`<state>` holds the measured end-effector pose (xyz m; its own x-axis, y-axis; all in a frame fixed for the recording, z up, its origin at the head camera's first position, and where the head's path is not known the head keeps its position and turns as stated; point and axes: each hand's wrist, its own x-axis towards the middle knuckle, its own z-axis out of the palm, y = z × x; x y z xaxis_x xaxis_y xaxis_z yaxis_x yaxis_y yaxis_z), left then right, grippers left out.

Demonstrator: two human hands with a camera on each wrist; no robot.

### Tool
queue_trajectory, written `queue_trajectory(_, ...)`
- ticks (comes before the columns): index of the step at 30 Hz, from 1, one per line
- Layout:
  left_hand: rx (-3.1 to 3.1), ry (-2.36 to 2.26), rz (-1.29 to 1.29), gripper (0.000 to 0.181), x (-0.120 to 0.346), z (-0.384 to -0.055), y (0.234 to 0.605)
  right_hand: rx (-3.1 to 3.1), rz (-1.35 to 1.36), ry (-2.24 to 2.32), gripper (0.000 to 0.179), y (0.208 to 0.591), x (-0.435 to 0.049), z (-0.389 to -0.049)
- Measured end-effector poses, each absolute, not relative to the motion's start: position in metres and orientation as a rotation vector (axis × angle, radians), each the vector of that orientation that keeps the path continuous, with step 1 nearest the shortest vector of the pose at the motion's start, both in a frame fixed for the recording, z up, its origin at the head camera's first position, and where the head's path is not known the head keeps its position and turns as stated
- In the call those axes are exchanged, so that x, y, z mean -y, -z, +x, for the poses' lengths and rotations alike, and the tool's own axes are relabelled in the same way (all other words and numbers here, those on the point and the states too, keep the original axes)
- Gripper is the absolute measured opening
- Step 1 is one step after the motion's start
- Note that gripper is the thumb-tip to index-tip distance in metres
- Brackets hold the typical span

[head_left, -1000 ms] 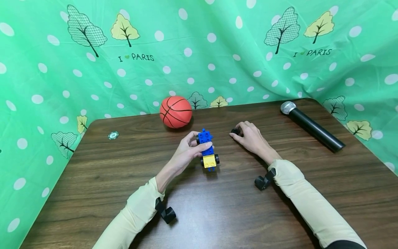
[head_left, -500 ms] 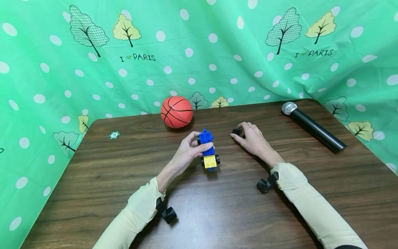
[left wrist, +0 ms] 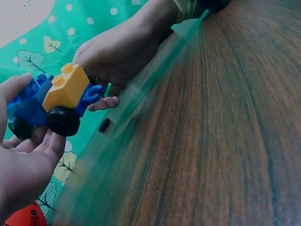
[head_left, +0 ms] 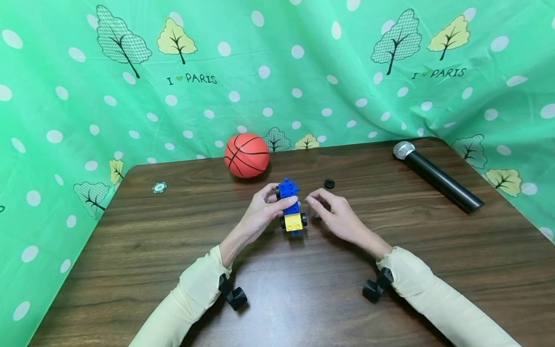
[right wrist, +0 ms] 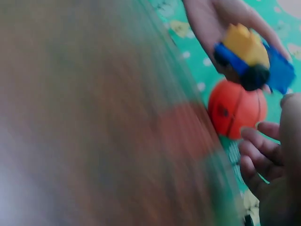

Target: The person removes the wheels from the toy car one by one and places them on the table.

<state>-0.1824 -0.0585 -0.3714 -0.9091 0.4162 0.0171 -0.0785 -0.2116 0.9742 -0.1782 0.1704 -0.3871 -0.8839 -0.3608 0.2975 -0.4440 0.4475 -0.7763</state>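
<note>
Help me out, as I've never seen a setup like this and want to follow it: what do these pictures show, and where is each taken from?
There is no machine here, only a person working with a bare left hand and right hand. The wide picture is taken from the head, looking forward and down. The two smaller ones are taken from the left and right wrists; the right one is partly blurred.

On the table lie a ball, a chip, a microphone and a small black wheel. A green cloth hangs behind.

The left hand holds a toy car. The right hand is beside it, fingers loosely bent, holding nothing that I can see.
</note>
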Motion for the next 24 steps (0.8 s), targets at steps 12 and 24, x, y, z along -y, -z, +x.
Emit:
queue_trajectory(12,-1.774,-2.219,0.267,0.049,0.052,-0.180,0.371,2.538,0.652,-1.870,0.025,0.386,-0.152,-0.157)
queue_trajectory(24,-1.807,-2.234,0.260,0.027,0.048,-0.179,0.370,2.411,0.490,-1.948,0.022,0.382,-0.140,-0.160)
